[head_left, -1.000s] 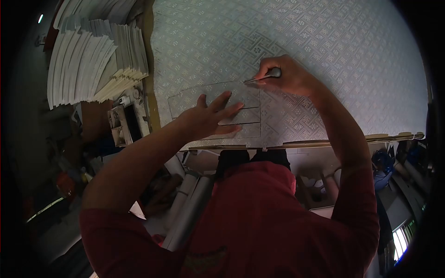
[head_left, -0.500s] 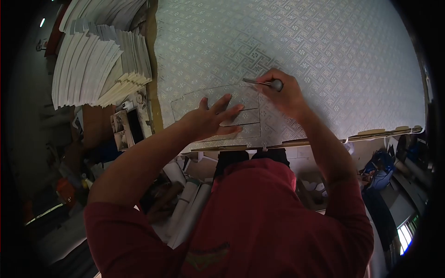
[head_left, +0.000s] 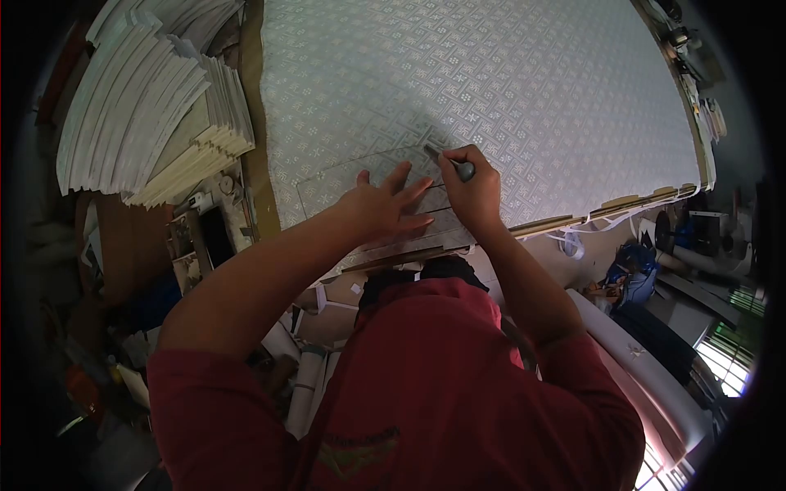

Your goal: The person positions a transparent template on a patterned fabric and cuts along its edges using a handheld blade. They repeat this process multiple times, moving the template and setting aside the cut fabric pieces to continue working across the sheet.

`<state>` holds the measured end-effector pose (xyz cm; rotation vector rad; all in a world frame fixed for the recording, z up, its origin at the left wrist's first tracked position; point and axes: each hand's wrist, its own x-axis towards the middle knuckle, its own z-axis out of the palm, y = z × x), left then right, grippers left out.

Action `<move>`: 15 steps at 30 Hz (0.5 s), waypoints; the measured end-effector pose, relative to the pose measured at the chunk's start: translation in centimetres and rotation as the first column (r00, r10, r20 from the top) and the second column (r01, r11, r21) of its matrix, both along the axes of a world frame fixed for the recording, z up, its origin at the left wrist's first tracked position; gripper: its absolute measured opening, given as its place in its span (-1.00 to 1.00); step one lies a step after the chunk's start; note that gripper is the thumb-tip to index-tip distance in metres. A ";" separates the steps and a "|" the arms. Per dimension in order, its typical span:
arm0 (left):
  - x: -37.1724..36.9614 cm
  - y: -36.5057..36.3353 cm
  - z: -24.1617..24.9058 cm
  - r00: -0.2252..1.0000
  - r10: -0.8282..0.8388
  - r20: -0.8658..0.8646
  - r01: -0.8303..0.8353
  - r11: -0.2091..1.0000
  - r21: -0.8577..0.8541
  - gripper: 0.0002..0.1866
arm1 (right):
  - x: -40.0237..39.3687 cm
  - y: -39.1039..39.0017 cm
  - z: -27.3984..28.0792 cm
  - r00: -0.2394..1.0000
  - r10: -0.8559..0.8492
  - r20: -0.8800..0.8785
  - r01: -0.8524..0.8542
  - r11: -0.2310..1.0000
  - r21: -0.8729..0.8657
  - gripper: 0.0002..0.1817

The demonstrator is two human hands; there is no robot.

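Observation:
Pale patterned fabric covers the work table. On it, near the front edge, lies a thin see-through template with dark outlines and straight lines. My left hand rests on the template with fingers spread, pressing it flat. My right hand is closed around a short tool with a rounded grey handle and a thin metal shaft. Its tip points away to the left, at the far edge of the template by the right corner. The exact kind of tool is not clear.
Thick stacks of paper sheets stand left of the table. Below them are a dark phone-like slab and small items. Pale rolls lean under the table's front. A blue bundle and a large pale roll lie to the right.
My right hand has turned and come nearer my left hand, with the tool now angled more away from me. The left hand stays spread on the template. The camera view has shifted and tilted.

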<state>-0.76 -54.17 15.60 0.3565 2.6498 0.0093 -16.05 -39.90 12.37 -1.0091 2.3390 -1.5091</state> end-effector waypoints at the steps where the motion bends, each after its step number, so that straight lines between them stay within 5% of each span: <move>1: 0.0 -0.1 0.2 0.999 0.022 0.031 -0.023 0.999 0.033 -0.48 | 0.2 -0.1 0.0 1.000 -0.004 -0.011 0.004 1.000 0.005 -0.86; 15: 0.1 -0.2 0.4 0.998 0.022 0.056 -0.026 0.997 0.067 -0.42 | 1.5 -1.1 0.5 0.987 -0.053 -0.150 0.059 0.997 0.039 -0.88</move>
